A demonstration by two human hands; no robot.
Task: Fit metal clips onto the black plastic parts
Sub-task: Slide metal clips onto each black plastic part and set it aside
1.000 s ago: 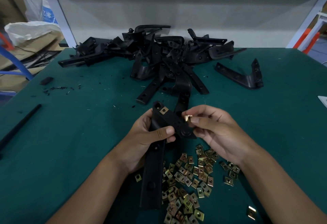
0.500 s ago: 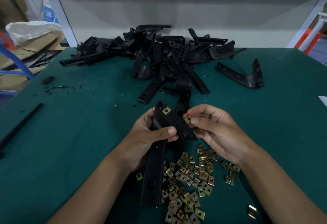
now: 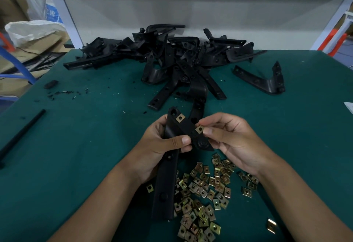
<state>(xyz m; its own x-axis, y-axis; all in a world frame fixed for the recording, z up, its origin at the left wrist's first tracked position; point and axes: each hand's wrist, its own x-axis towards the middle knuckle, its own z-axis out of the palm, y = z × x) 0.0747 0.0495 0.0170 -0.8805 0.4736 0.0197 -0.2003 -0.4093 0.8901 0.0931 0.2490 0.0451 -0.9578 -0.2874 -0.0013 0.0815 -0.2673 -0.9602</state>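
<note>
Green-covered table (image 3: 80,146) against a grey wall (image 3: 191,8); left hand (image 3: 160,146) fingers around black part (image 3: 168,175); right hand (image 3: 233,140) fingers pinching clip (image 3: 200,129)

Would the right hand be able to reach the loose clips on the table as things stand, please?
Probably yes: the pile of clips lies just below the right hand with nothing between, though its fingers pinch a clip.

The long moulded plastic bracket (image 3: 165,180) was matte black, as was the tangled heap of plastic brackets (image 3: 172,60) behind it. The small square metal clips (image 3: 202,190) showed a brassy yellow-gold with darker iridescent patches. The felt-like table covering (image 3: 80,146) was plain dark teal-green.
</note>
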